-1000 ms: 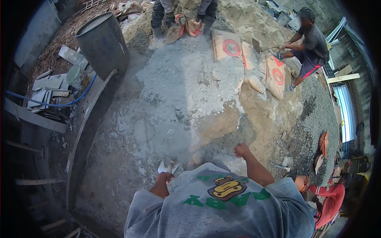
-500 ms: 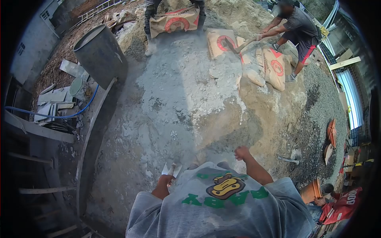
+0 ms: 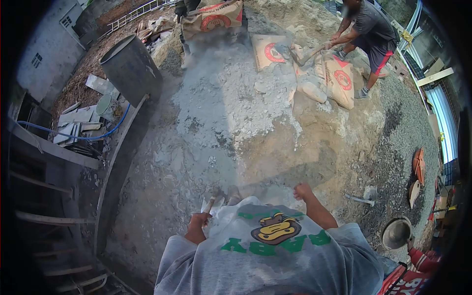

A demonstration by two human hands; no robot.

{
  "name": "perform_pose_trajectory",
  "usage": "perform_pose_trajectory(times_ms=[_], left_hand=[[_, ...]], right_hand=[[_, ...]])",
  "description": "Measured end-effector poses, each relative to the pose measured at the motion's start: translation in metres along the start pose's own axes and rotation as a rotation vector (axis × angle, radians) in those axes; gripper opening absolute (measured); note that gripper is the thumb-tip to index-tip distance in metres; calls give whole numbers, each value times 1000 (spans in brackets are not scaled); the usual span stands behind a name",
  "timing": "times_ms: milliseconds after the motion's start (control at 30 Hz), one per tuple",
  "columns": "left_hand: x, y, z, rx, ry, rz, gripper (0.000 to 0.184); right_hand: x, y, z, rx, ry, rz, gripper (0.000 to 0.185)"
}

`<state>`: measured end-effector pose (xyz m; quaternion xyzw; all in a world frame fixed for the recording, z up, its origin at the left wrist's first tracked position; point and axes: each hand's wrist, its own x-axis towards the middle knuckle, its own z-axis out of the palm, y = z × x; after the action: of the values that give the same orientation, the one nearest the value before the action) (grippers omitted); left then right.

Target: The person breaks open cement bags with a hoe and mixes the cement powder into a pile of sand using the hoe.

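My left hand (image 3: 198, 221), at the lower middle, is closed around the handle of a trowel (image 3: 219, 200). Its pale metal blade points away from me, just above the grey mortar-covered ground (image 3: 196, 162). My right hand (image 3: 303, 191) is in a fist over the sandy part of the ground, and I see nothing in it. Between the two hands my feet show in part, past the front of my grey shirt (image 3: 275, 246).
A co-worker tips a cement bag (image 3: 216, 18) at the top, raising dust. Another person works a shovel (image 3: 309, 56) by more cement bags (image 3: 340, 81). Left are a drum (image 3: 130, 69), a curved board (image 3: 118, 157) and a hose (image 3: 86, 138). A bucket (image 3: 396, 233) is held at lower right.
My left hand has shifted slightly left and the trowel's blade has turned and risen a little. The person in red has brought a bucket up at the lower right. Cement dust has spread at the top.
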<state>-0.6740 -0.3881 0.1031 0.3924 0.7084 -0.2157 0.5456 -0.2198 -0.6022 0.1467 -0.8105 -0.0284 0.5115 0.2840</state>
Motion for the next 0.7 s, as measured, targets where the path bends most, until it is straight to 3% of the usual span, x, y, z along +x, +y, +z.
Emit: perform_pose_trajectory(times_ms=[400,700], left_hand=[[-39,-72,101,-309,53,71,16],[-63,-82,121,-289,89,13,21]], right_hand=[[-7,117,-79,25,17,89,22],[-42,161,-105,71,16,124,26]])
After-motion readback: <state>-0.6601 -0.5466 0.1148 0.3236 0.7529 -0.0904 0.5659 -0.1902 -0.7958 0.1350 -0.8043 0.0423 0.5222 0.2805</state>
